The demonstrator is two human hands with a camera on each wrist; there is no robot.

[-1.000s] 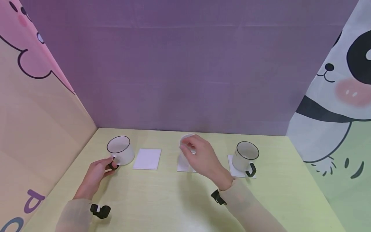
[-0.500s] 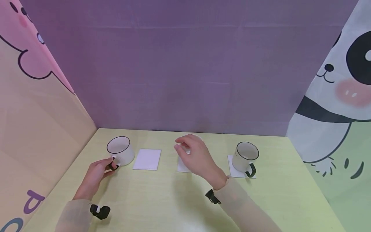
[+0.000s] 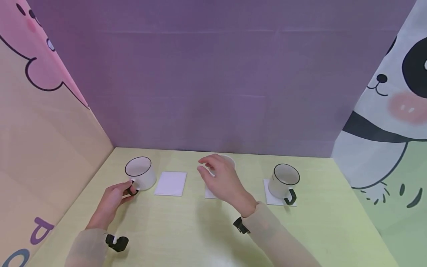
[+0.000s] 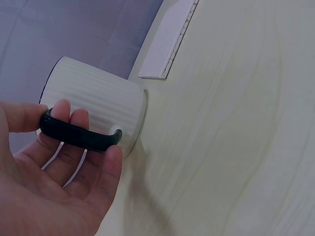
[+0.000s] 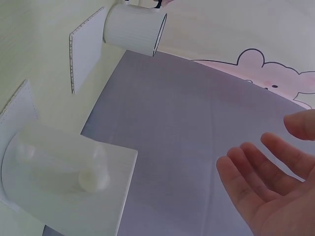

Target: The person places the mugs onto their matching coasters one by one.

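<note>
My left hand (image 3: 111, 200) pinches the black handle (image 4: 78, 135) of a ribbed white mug (image 4: 93, 98) with a dark rim. This mug is upright at the back left of the table, beside a bare white square coaster (image 3: 170, 183). My right hand (image 3: 225, 181) hangs above a pale cup (image 5: 64, 172), its fingers loosely bent and holding nothing. The right wrist view shows a gap between the fingers and that cup, which sits on a second coaster (image 5: 17, 115). In the head view the hand hides most of the cup.
At the right, another white mug (image 3: 280, 185) with a black rim and handle stands on a third coaster (image 3: 271, 198). Behind the pale wooden table (image 3: 173, 233) hangs a purple cloth (image 3: 213, 81). Printed cartoon sheets flank both sides.
My right hand has drawn slightly left over the middle cup, uncovering more of its right rim. The left hand and its mug have stayed in place.
</note>
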